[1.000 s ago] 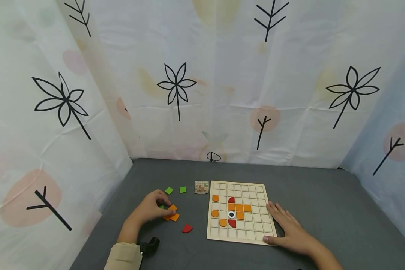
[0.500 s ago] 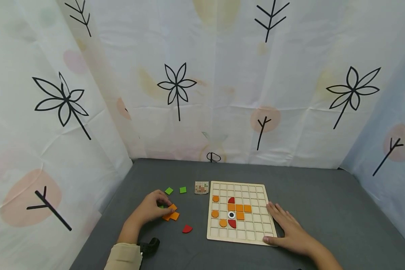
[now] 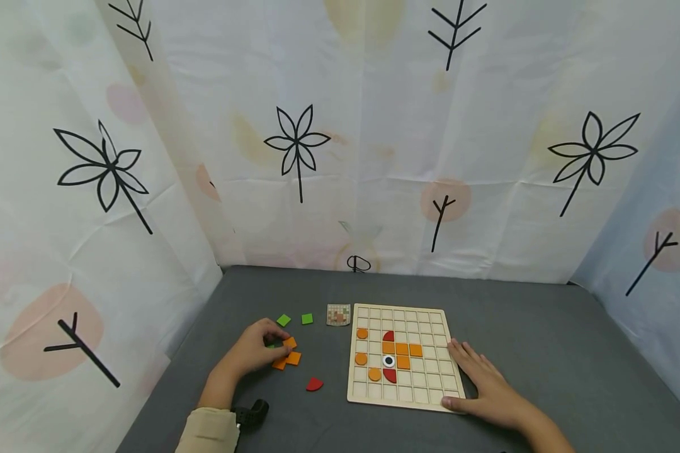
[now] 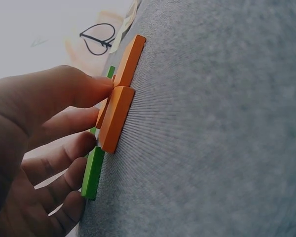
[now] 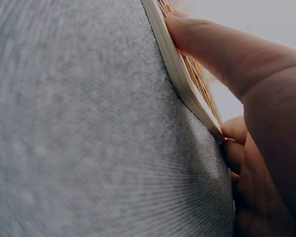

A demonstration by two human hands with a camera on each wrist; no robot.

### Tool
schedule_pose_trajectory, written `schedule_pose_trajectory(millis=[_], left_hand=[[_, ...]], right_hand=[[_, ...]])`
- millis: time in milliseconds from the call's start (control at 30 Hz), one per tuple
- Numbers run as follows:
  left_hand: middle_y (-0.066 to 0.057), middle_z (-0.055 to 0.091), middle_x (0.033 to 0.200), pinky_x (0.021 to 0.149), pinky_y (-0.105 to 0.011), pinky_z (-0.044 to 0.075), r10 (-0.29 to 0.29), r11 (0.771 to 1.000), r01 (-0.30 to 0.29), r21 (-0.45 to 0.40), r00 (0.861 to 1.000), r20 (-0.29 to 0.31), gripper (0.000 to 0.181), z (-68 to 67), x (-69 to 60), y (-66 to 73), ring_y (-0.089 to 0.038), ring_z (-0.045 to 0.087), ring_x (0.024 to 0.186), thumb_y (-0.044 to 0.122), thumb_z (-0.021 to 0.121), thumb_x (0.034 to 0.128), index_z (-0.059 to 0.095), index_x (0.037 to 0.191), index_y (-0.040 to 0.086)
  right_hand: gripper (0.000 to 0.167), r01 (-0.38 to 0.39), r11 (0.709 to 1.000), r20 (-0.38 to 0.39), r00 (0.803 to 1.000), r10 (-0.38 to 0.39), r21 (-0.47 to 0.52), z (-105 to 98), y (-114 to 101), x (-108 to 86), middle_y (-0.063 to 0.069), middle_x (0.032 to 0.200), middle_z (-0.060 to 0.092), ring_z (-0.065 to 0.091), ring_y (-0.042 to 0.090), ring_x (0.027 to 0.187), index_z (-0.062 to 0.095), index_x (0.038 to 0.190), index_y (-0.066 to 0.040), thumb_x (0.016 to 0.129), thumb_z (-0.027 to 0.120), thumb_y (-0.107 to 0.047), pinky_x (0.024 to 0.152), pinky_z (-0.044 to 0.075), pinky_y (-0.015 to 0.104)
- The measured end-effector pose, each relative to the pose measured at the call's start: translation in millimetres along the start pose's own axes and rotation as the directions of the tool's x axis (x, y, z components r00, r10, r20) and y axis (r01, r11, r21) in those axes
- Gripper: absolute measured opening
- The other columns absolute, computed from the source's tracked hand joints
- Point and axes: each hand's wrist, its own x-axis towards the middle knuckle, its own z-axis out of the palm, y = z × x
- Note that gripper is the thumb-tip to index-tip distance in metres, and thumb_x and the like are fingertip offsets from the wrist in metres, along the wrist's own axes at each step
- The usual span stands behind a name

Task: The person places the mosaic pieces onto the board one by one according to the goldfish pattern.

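My left hand [image 3: 254,346] is low over loose square tiles left of the board. Its thumb and index finger pinch at an orange square tile [image 3: 290,343]; other orange tiles [image 3: 293,358] lie against it. In the left wrist view, a green tile [image 4: 92,173] lies beside the other fingertips, and the thumb tip touches where two orange tiles [image 4: 116,118] meet. My right hand [image 3: 487,390] rests at the right side of the wooden grid board [image 3: 430,382], fingers extended along its edge. Its thumb lies on the near right corner; the right wrist view shows the board's thick rim [image 5: 175,74].
The board carries orange squares [image 3: 402,348], orange discs [image 3: 361,358], red quarter-circles [image 3: 390,375] and an eye disc [image 3: 388,361]. Off it lie a pattern card [image 3: 338,315], green squares [image 3: 307,319] and a red quarter-circle [image 3: 314,384]. A patterned curtain [image 3: 396,214] borders the grey table.
The orange tile at my left thumb and index finger has slid slightly away from me, and a neighbouring orange tile has shifted a little. My right hand and the board stay put.
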Motion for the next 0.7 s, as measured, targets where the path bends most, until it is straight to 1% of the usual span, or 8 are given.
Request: schedule_pose_trajectory(millis=[33,100,333,400,467,567,633,700], left_hand=[[0.002,0.067,0.107,0.085,-0.033,0.051,0.005,1.000,-0.005,-0.001,1.000,0.003,0.020,-0.4,-0.1,-0.3,-0.016,0.057,0.094,0.022,0.088,0.0879,0.080,0.106,0.020],[0.001,0.067,0.107,0.085,-0.033,0.051,0.018,1.000,-0.018,0.002,1.000,0.006,0.021,-1.2,-0.3,-0.7,-0.016,0.058,0.094,0.021,0.088,0.0869,0.080,0.106,0.019],[0.002,0.067,0.109,0.089,-0.035,0.053,0.034,0.999,-0.034,0.027,0.999,0.010,0.021,-2.6,-1.6,-0.4,-0.015,0.059,0.098,0.015,0.086,0.0855,0.081,0.106,0.018],[0.002,0.067,0.110,0.090,-0.035,0.053,0.032,0.999,-0.032,0.032,0.999,0.013,0.022,-2.5,-1.5,-0.7,-0.015,0.059,0.098,0.016,0.087,0.0851,0.081,0.106,0.018],[0.002,0.067,0.110,0.090,-0.035,0.053,0.032,0.999,-0.032,0.033,0.999,0.012,0.022,-2.3,-1.2,-1.2,-0.015,0.059,0.098,0.016,0.088,0.0849,0.081,0.106,0.018],[0.002,0.067,0.109,0.089,-0.035,0.053,0.032,0.999,-0.033,0.035,0.999,0.007,0.022,-1.6,-0.4,-1.7,-0.014,0.059,0.098,0.017,0.088,0.0849,0.081,0.105,0.019],[0.002,0.067,0.108,0.089,-0.035,0.053,0.034,0.999,-0.034,0.035,0.999,0.003,0.022,-1.0,0.1,-2.0,-0.014,0.059,0.097,0.019,0.089,0.0844,0.082,0.105,0.019],[0.002,0.067,0.108,0.088,-0.035,0.053,0.034,0.999,-0.034,0.037,0.999,0.001,0.023,-0.5,0.7,-1.9,-0.014,0.058,0.096,0.021,0.091,0.0834,0.082,0.105,0.019]], right_hand=[[0.106,0.003,1.000,-0.002,1.000,-0.003,0.003,0.1,0.1,0.0,0.020,0.172,0.033,-0.005,-0.026,0.145,0.035,0.166,-0.005,0.085,0.082,-0.056,0.107,-0.012,-0.002],[0.106,0.011,1.000,-0.006,1.000,-0.011,0.001,0.3,0.3,0.0,0.020,0.172,0.034,-0.008,-0.032,0.139,0.036,0.166,-0.005,0.085,0.083,-0.056,0.107,-0.012,-0.002],[0.107,0.020,1.000,-0.007,1.000,-0.020,-0.010,0.7,0.8,0.2,0.021,0.171,0.035,-0.010,-0.034,0.138,0.036,0.165,-0.003,0.085,0.083,-0.056,0.107,-0.012,-0.003],[0.107,0.010,1.000,0.000,1.000,-0.010,-0.003,0.5,0.7,0.1,0.021,0.171,0.034,-0.006,-0.025,0.148,0.035,0.166,-0.004,0.086,0.082,-0.057,0.107,-0.012,-0.003],[0.106,-0.001,1.000,0.006,1.000,0.001,0.003,0.4,0.8,0.0,0.020,0.172,0.033,0.001,-0.005,0.161,0.035,0.166,-0.005,0.086,0.082,-0.057,0.107,-0.012,-0.002],[0.106,-0.009,1.000,0.008,1.000,0.009,0.005,0.1,0.4,-0.4,0.019,0.172,0.033,0.016,0.019,0.165,0.035,0.166,-0.006,0.086,0.082,-0.057,0.107,-0.012,-0.002],[0.106,0.000,1.000,0.001,1.000,0.000,-0.005,-0.2,-0.1,-0.5,0.019,0.172,0.033,0.013,0.014,0.165,0.035,0.166,-0.006,0.086,0.082,-0.057,0.108,-0.011,-0.002],[0.106,0.013,1.000,-0.008,1.000,-0.013,-0.014,-0.1,-0.2,-0.7,0.019,0.172,0.034,0.003,-0.005,0.161,0.036,0.166,-0.005,0.086,0.082,-0.056,0.109,-0.011,-0.002]])
